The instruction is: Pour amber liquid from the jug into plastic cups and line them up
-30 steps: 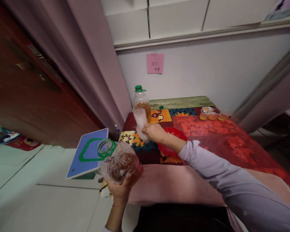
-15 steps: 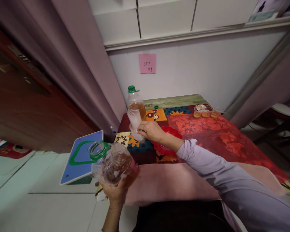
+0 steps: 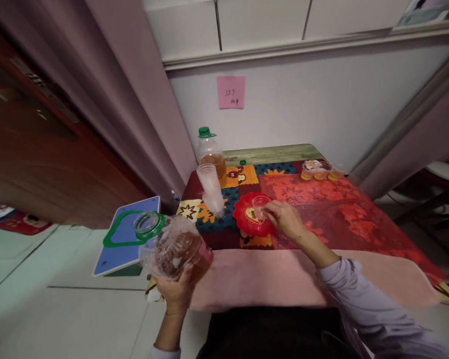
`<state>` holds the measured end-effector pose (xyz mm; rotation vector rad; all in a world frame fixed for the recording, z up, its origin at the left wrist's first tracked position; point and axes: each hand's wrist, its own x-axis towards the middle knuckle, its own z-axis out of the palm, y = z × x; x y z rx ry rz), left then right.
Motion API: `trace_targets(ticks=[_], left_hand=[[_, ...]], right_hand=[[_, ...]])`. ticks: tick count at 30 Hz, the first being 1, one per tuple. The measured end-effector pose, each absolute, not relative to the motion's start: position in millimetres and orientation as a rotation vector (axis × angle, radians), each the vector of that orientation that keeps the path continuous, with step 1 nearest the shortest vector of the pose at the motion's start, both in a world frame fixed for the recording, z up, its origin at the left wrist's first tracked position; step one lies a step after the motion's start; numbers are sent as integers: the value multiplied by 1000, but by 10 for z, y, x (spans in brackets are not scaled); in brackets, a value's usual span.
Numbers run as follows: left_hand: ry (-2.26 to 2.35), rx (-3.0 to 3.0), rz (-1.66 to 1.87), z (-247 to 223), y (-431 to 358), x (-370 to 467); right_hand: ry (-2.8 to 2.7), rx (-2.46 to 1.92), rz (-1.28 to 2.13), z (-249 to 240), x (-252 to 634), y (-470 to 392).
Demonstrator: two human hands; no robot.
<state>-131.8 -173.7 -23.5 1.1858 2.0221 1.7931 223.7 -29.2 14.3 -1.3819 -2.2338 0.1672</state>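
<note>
The left hand [image 3: 176,291] is wrapped from below around a big clear jug [image 3: 172,247] holding brown liquid, gripping its base end; the jug is uncapped and lies tipped, its long axis running from the hand toward 10 o'clock, the green-ringed mouth [image 3: 147,224] pointing out over the floor at the table's left edge. The right hand [image 3: 284,219] rests over the patterned table cover [image 3: 340,209], fingers pinched lightly on a small clear cup [image 3: 260,205] that sits on the red plate [image 3: 247,219]; how firm that pinch is cannot be told. From the jug's mouth the cup lies toward 3 o'clock, well apart, so the mouth faces away from it, and the right hand is far the nearer of the two. A stack of clear cups [image 3: 211,189] stands at 10 o'clock from the plate, just in front of a capped bottle [image 3: 209,152] with brown liquid. Three filled cups [image 3: 320,171] sit at the far side of the table, toward 1 o'clock from the plate. A blue board [image 3: 129,239] leans below the jug.
</note>
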Motion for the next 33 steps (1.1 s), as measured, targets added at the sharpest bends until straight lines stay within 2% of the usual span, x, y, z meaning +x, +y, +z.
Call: trace_targets(ticks=[9, 15, 17, 20, 24, 28, 33], left_hand=[[1971, 1223, 1836, -152, -1752, -1297], [1972, 1241, 1865, -187, -1745, -1296], [1976, 1244, 1857, -240, -1740, -1319], [1984, 1223, 1867, -321, -1734, -1366], [1978, 1211, 1851, -314, -1729, -1442], [1990, 1275, 1765, -116, -1718, -1455], [1984, 1301, 1680, 158, -1692, -1347]], right_hand=[[-2323, -1380, 200, -50, 2144, -304], [-1951, -1216, 133, 18, 2104, -544], [-1751, -1131, 265, 86, 1901, -671], [-1605, -955, 682, 87, 1376, -837], [-1533, -776, 1151, -209, 656, -969], [-1569, -754, 1288, -535, 400, -1044], [-1613, -699, 1332, -601, 482, -1036]])
